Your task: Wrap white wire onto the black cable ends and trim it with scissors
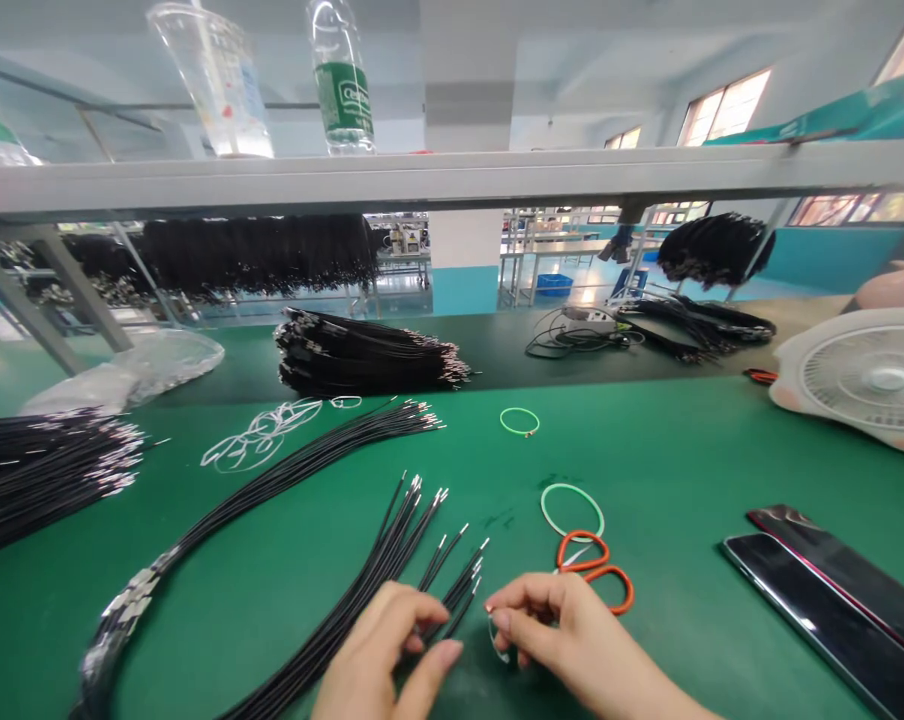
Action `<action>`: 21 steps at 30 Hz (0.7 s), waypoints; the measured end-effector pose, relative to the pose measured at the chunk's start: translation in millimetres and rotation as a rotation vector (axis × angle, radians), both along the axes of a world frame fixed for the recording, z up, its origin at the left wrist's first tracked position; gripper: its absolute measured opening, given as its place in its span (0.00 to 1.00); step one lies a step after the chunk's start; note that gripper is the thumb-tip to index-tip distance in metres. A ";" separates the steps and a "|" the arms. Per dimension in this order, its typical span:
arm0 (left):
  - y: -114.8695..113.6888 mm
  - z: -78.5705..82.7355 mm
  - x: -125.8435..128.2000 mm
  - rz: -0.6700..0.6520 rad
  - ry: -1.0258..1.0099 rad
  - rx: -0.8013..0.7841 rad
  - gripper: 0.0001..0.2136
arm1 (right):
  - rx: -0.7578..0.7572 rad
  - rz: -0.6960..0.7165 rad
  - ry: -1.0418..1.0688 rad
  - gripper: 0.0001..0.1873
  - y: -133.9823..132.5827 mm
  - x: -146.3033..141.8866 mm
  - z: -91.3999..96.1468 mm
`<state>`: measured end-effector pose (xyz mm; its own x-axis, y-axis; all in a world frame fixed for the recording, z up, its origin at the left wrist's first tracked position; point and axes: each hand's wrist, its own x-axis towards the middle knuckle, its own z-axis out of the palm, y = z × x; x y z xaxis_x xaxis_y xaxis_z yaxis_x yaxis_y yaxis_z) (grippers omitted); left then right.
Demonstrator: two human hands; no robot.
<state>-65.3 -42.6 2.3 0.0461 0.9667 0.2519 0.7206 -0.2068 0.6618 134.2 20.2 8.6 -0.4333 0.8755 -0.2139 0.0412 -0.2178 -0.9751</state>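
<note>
My left hand (392,650) is over a bundle of thin black cables (332,620), its fingers curved and the thumb apart from them. Several silver-tipped cable ends stick out past its index finger. Beside it, my right hand (553,630) pinches a thin white loop (499,645) between thumb and fingertips; part of the loop is hidden by the fingers. Just beyond the right hand lie scissors (598,570) with orange handles, their blades mostly hidden. A pale green ring (570,488) touches the scissors' handle. Another curved bundle of black cables (272,475) stretches along the left.
Further cable bundles lie at far left (54,460) and back (362,355). White looped strips (261,435) and a small green ring (519,411) rest on the green mat. Two phone-like slabs (819,610) and a fan (872,380) occupy the right. A shelf (452,178) spans above.
</note>
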 end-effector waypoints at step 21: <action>25.9 -24.1 39.4 0.056 -0.877 -0.413 0.20 | 0.006 -0.032 0.118 0.30 -15.0 -6.4 -33.4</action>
<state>-25.9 -16.7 -21.8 -0.0452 0.9817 -0.1852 -0.0620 0.1822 0.9813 127.8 5.2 -24.8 -0.4272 0.8903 -0.1578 -0.0809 -0.2115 -0.9740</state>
